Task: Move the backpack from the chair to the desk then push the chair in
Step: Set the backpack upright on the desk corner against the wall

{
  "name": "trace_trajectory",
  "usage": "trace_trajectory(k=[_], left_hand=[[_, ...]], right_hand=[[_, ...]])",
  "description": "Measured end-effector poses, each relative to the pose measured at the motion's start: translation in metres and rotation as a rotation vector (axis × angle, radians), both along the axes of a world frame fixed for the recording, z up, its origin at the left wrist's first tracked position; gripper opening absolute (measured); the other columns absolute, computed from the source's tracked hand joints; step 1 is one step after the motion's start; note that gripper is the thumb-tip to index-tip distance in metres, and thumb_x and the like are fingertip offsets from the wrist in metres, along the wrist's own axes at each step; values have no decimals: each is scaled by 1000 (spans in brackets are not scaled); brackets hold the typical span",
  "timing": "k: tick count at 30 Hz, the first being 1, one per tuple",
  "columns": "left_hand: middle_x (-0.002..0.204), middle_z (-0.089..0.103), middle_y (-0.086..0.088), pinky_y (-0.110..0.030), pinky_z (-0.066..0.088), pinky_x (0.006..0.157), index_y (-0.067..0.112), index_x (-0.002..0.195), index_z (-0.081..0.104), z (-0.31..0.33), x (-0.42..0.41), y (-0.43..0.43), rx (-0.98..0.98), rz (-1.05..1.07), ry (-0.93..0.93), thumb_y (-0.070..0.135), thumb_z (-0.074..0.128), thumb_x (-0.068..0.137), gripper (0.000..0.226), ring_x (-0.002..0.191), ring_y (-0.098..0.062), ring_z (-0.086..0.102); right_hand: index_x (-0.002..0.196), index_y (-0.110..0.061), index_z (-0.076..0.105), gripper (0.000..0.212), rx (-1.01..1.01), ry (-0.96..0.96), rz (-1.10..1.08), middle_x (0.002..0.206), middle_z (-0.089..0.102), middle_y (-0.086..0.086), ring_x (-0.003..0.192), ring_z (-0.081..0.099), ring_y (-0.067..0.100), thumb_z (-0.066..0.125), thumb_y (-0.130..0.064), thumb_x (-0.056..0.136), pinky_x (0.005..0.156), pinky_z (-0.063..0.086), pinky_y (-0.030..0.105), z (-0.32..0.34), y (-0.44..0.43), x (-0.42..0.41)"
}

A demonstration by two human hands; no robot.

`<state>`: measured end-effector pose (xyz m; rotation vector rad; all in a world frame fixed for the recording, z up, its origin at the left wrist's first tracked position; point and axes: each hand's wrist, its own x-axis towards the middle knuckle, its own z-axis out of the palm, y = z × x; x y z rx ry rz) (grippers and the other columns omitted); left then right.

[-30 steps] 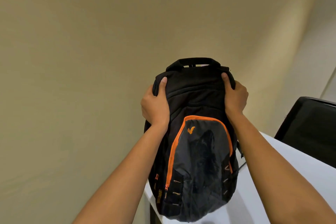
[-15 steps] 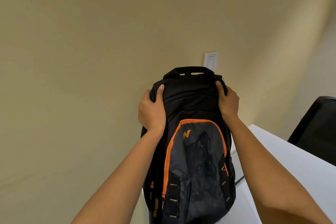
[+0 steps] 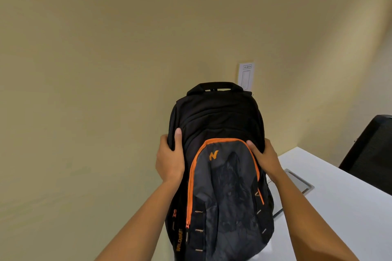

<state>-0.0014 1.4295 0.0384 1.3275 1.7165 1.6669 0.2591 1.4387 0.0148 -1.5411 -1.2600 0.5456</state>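
Standing upright at the left end of the white desk, the backpack leans close to the beige wall, and its lower part seems to rest on the desk surface, although the very bottom is cut off by the edge of the view. The left hand is grasping the left side of the bag, with the thumb laid on the black fabric and the other fingers wrapped behind. The right hand is pressed on the right side, thumb at the orange zipper of the grey front pocket; its fingers reach behind the bag. A grey cable hatch is set in the desk just right of the backpack. A black chair shows at the right edge, beyond the desk. A white wall plate is above the bag's handle.
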Motion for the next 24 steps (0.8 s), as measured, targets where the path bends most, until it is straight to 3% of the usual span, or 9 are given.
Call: trace_trajectory(k=[8,11,16,21,23,24], left_hand=[[69,52,8,-22,36,52,16,80,44,8,11,7,96,-3,-152,44,39,98,33,64,-13,50],[69,50,7,-24,35,53,13,81,45,19,16,14,136,12,-196,39,40,99,32,63,-14,48],[72,52,6,-12,37,53,14,84,45,23,26,21,161,11,-227,38,40,99,29,63,-10,49],[104,58,-4,-24,43,71,10,112,46,13,28,19,138,-67,-221,29,40,100,23,94,-23,59],[123,54,-8,-31,45,92,8,128,42,14,29,14,214,-39,-117,24,42,99,33,114,-25,53],[134,48,-10,-32,39,104,7,136,38,14,31,10,265,-16,-16,24,43,99,41,125,-24,46]], right_hand=[[107,-5,58,38,117,-45,-276,107,66,20,99,60,39,44,-39,98,81,47,41,4,9,-11],[102,-2,57,37,126,-23,-350,106,66,21,98,59,39,45,-37,98,80,43,40,15,20,-9],[99,-2,54,36,146,-11,-381,104,65,21,97,59,38,45,-37,98,77,38,35,25,34,-5],[111,-2,53,37,63,20,-302,111,62,21,103,58,39,43,-36,99,81,43,38,1,32,-1],[123,-3,49,39,55,11,-252,120,59,20,111,56,39,41,-34,100,87,44,40,-2,32,-3],[129,-3,45,41,66,8,-226,127,56,20,116,54,38,41,-31,100,92,45,41,-2,33,-4]])
